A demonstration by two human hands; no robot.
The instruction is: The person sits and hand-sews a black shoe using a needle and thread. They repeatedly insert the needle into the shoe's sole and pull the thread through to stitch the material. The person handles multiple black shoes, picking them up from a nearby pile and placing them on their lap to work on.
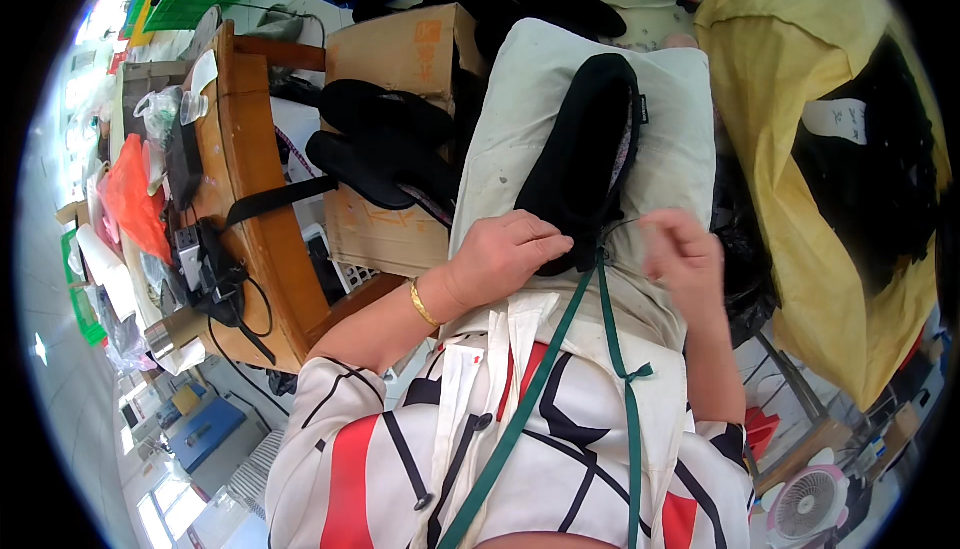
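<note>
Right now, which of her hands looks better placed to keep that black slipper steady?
Probably the left hand: it already lies on the heel of the black slipper, while the right hand is beside it, pinching something too small to make out.

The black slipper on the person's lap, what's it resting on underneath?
The black slipper lies on a whitish cushion, which shows all around it. The left hand holds its near end; the right hand hovers beside. The cushion's surface directly beneath the slipper is covered.
</note>
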